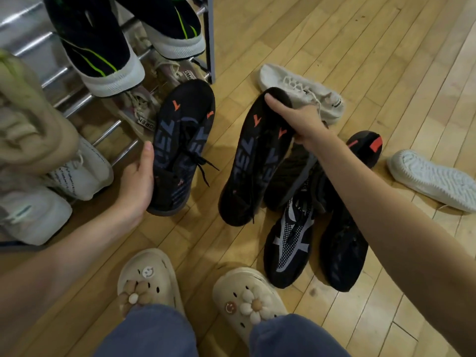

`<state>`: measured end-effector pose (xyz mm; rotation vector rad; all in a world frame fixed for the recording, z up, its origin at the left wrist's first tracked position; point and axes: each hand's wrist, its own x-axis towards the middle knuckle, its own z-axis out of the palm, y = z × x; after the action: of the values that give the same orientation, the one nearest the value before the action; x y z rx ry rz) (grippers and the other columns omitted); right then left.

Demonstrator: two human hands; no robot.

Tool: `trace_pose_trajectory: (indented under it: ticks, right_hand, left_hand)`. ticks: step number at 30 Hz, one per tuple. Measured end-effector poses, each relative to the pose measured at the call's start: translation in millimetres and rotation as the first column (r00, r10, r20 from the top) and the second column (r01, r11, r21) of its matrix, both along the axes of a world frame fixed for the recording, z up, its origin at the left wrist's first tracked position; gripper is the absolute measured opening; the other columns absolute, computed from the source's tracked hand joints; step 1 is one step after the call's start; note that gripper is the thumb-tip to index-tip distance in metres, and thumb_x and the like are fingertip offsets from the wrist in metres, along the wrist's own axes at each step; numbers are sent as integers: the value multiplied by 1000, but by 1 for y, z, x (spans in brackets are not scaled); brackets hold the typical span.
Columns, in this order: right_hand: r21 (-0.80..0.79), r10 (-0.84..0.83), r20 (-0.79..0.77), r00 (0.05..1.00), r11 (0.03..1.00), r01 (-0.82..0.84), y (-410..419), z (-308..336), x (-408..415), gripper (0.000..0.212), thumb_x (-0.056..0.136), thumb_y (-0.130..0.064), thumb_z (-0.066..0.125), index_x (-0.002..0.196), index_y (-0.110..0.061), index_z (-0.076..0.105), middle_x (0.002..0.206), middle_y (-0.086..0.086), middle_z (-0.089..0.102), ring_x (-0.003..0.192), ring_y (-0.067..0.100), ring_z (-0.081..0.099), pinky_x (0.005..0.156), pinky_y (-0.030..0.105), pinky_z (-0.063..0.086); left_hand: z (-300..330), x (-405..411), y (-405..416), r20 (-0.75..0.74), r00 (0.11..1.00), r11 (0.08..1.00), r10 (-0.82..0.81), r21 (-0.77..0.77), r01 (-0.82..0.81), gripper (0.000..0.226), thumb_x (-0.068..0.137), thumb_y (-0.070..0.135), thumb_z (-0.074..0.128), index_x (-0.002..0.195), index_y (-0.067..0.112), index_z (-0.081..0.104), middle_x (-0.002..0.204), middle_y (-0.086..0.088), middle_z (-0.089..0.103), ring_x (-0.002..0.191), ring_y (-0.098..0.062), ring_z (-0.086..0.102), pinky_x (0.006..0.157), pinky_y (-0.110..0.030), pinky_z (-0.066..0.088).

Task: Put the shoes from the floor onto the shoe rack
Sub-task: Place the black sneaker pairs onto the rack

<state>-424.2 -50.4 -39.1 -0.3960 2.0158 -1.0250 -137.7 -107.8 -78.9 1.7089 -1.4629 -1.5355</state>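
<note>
My left hand (137, 180) grips the heel side of a black sneaker with orange marks (184, 140), its toe pointing at the shoe rack (108, 130). Its matching black sneaker (253, 161) is held by my right hand (301, 119), fingers wrapped over the toe end, the shoe tilted above the floor. Under it lie a black and grey knit sneaker (291, 240) and another black sneaker (342, 251). A beige sneaker (298, 88) lies on its side beyond my right hand. A white sneaker (432, 179) lies sole-up at the right.
The rack's metal bars carry black sneakers with green stripes (103, 47), beige laced sneakers (144, 104) and white shoes (82, 173). My feet in cream clogs (149, 279) with flower charms stand on the wooden floor (360, 42). A black sole with a red patch (368, 148) lies behind my right forearm.
</note>
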Motion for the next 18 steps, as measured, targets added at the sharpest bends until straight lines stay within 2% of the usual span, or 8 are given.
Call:
trace_pose_trajectory:
  ticks: [2,4,6,8,10,12,15,18]
  right_hand:
    - [43,72,-84,994,997,-68,-7,-17,12,62,78,-52,71,112,-1,62,103,2,67,87,14,61,68,26,47]
    - [96,157,-150,976,985,-144,-9,-36,32,67,85,-43,67,134,-2,47,133,13,55,117,25,55,94,36,49]
    - [218,276,-280,919,951,-219,-2,-50,62,84,83,-42,67,148,-10,24,149,21,31,137,37,32,110,46,34]
    - [352,389,-427,817,903,-246,14,-62,96,104,79,-50,69,152,-15,4,155,27,8,144,43,12,115,52,20]
    - [434,462,-465,756,863,-260,30,-76,123,119,74,-56,71,153,-17,-9,156,29,-9,145,44,1,116,54,15]
    - [498,499,-409,764,824,-271,39,-90,137,123,73,-55,73,152,-19,-13,155,31,-10,144,47,4,115,54,16]
    - [566,531,-370,762,779,-268,43,-98,141,120,74,-49,75,153,-22,-11,152,31,6,137,49,17,111,54,23]
    - [507,460,-329,825,823,-257,40,-88,133,114,73,-47,76,152,-29,-5,149,24,16,135,47,22,110,55,25]
  left_hand:
    - [0,2,2,0,1000,1000,-7,11,7,63,91,63,33,124,15,59,117,2,61,108,-15,56,91,-30,43]
    - [-1,5,2,8,1000,1000,5,14,-5,63,92,62,34,124,14,59,115,3,60,107,-15,55,90,-30,42]
    - [-1,7,1,15,1000,1000,10,5,-10,61,93,61,34,122,14,60,114,3,60,107,-14,55,89,-29,42]
    - [-1,10,0,26,999,1000,27,5,-27,57,92,61,35,115,16,62,111,3,61,106,-15,57,88,-29,42]
    - [-3,15,-1,42,999,999,31,11,-31,53,91,62,35,105,19,63,108,2,63,103,-16,58,88,-31,44]
    - [-3,21,-2,54,999,1000,3,7,-3,53,90,65,35,103,22,63,108,2,64,104,-17,59,92,-33,45]
    - [1,27,2,81,996,999,-46,-12,47,60,83,75,34,103,26,62,109,4,65,107,-19,60,99,-43,46]
    - [9,30,12,82,994,997,-68,-29,70,57,82,76,35,95,29,64,103,7,67,102,-17,62,98,-45,48]
